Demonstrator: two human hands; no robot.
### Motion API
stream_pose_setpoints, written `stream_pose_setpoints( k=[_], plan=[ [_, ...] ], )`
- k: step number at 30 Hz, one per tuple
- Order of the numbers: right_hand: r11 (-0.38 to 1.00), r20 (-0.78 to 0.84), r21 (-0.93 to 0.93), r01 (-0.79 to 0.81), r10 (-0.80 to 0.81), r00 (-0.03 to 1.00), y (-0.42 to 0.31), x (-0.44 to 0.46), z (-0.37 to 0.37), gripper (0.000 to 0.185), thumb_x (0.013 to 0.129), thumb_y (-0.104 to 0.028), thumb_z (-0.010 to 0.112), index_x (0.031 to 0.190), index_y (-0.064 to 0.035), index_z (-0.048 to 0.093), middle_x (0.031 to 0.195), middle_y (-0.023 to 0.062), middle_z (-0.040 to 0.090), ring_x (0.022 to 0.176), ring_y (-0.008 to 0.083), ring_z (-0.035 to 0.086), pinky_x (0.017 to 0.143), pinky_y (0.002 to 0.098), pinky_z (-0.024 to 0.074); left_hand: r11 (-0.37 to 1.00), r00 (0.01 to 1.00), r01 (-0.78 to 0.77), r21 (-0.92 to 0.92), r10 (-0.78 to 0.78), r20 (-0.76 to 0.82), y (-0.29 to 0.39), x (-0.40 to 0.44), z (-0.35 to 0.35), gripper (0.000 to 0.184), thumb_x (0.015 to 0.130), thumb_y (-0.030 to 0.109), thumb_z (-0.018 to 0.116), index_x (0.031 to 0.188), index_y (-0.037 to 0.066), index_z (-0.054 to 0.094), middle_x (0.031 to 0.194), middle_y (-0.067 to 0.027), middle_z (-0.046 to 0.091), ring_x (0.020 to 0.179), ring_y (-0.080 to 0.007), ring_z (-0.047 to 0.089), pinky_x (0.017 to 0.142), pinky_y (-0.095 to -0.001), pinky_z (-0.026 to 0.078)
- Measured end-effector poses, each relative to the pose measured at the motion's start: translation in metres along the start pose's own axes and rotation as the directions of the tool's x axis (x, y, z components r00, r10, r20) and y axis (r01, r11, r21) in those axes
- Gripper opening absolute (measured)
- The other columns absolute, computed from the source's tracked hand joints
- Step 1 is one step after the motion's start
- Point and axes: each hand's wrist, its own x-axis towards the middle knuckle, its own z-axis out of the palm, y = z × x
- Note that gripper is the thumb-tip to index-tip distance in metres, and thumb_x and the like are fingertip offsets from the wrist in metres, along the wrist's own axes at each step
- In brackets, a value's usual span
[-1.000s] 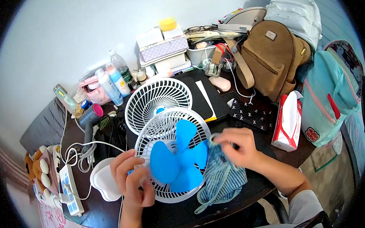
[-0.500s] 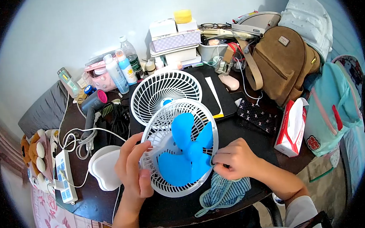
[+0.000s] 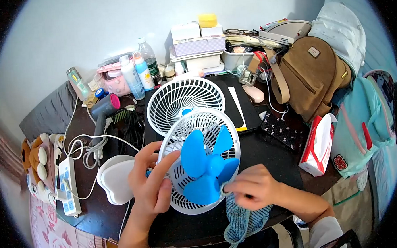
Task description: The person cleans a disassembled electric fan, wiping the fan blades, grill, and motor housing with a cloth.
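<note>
A white fan with its cage open faces up towards me, its blue blades (image 3: 214, 165) exposed. My left hand (image 3: 153, 181) grips the left rim of the white cage (image 3: 177, 200), the index finger reaching over the edge and the thumb standing apart. In my right hand (image 3: 255, 186), a blue striped cloth (image 3: 245, 221) is pinched, one part touching a lower blade near the right rim. The rest of that cloth hangs down at the table's front edge. Behind the fan lies the detached white front grille (image 3: 162, 101), with a blue centre. A white heart-shaped piece (image 3: 117, 183) is left of my left hand.
Left are a power strip (image 3: 69, 187), cables and a hair dryer (image 3: 104, 108). Spray bottles (image 3: 132, 78) and stacked boxes (image 3: 199, 46) line the wall. A tissue box (image 3: 315, 150), brown backpack (image 3: 309, 75) and teal bag (image 3: 362, 121) occupy the right.
The blades have turned a little. My right hand has drawn the cloth inward onto a lower blade, and my left index finger reaches further over the rim. The view has shifted slightly.
</note>
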Motion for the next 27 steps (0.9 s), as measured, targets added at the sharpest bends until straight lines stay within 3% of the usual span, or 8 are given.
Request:
stream_pose_setpoints(
  k=[4, 9, 16, 19, 27],
  plan=[
    [0.990, -0.078, -0.137, -0.045, 0.034, 0.996, 0.003, 0.005, -0.004, 0.038, 0.072, 0.003, 0.066, 0.109, 0.0015, 0.072, 0.069, 0.0042, 0.057, 0.048, 0.0191, 0.055, 0.045, 0.0325, 0.0459, 1.000, 1.000, -0.005, 0.001, 0.005, -0.004, -0.001, 0.000, 0.001, 0.050, 0.073, 0.013, 0.055, 0.118, 0.004, 0.076, 0.127, -0.0227, 0.063, 0.085, -0.0276, 0.072, 0.069, -0.0351, 0.058],
    [0.969, -0.071, -0.233, -0.084, 0.069, 0.995, 0.003, 0.005, -0.002, 0.050, 0.075, 0.003, 0.067, 0.125, 0.0055, 0.067, 0.080, 0.0060, 0.054, 0.053, 0.0175, 0.057, 0.048, 0.0317, 0.0477, 1.000, 1.000, 0.015, 0.001, -0.015, -0.001, 0.001, 0.001, -0.001, 0.051, 0.073, 0.012, 0.055, 0.118, 0.006, 0.077, 0.126, -0.0216, 0.063, 0.086, -0.0267, 0.072, 0.068, -0.0346, 0.058],
    [0.978, 0.036, -0.203, -0.040, 0.048, 0.998, 0.000, 0.004, -0.002, 0.048, 0.080, -0.002, 0.066, 0.128, 0.0008, 0.069, 0.081, 0.0038, 0.049, 0.053, 0.0155, 0.055, 0.048, 0.0314, 0.0488, 1.000, 1.000, 0.003, 0.028, -0.003, 0.011, 0.003, 0.003, -0.002, 0.051, 0.073, 0.012, 0.055, 0.119, 0.007, 0.077, 0.125, -0.0212, 0.064, 0.082, -0.0254, 0.071, 0.067, -0.0343, 0.057],
    [0.980, 0.169, -0.193, 0.052, -0.019, 0.985, -0.001, 0.005, -0.003, 0.048, 0.081, -0.008, 0.066, 0.129, -0.0009, 0.069, 0.082, 0.0033, 0.050, 0.053, 0.0149, 0.056, 0.048, 0.0300, 0.0496, 1.000, 1.000, -0.004, 0.027, 0.004, 0.006, 0.001, 0.002, 0.000, 0.050, 0.074, 0.013, 0.055, 0.118, 0.007, 0.077, 0.125, -0.0214, 0.063, 0.081, -0.0256, 0.071, 0.067, -0.0343, 0.057],
    [0.986, 0.190, -0.168, -0.015, 0.048, 0.981, -0.006, 0.007, -0.008, 0.040, 0.079, -0.012, 0.069, 0.117, -0.0056, 0.073, 0.078, 0.0019, 0.056, 0.052, 0.0169, 0.057, 0.047, 0.0326, 0.0490, 1.000, 1.000, -0.004, 0.028, 0.003, 0.018, 0.000, 0.001, -0.001, 0.050, 0.075, 0.014, 0.055, 0.119, 0.006, 0.077, 0.127, -0.0224, 0.062, 0.082, -0.0268, 0.071, 0.068, -0.0357, 0.058]
  ],
)
